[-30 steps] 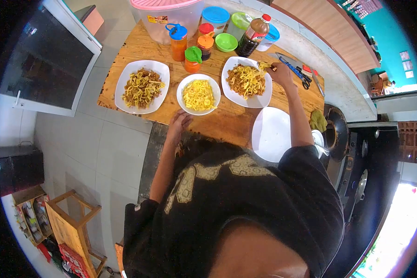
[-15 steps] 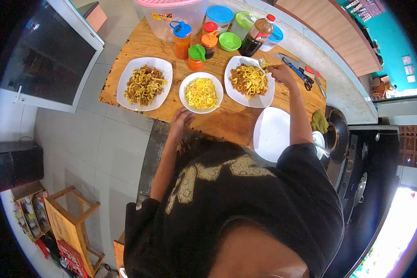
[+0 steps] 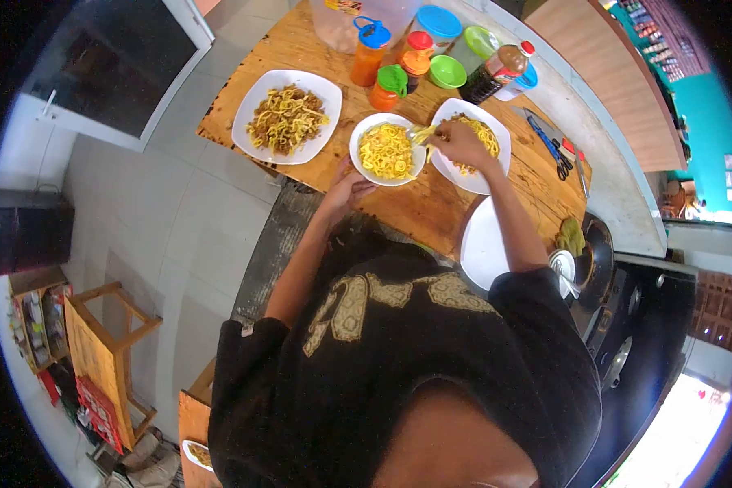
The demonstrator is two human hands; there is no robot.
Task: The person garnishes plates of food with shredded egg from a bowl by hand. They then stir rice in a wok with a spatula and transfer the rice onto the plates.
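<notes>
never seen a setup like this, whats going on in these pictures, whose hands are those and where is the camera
There is no robot here, just a person's two bare hands. One camera worn on the head takes every picture, looking forward and down, so the dark shirt fills the lower middle.

On the wooden table, the left hand is at the near edge of a white bowl of yellow noodles. The right hand holds what looks like a fork with noodles on it, by the bowl's rim.

A plate of food stands on either side. Behind are capped bottles and a small green bowl.
</notes>
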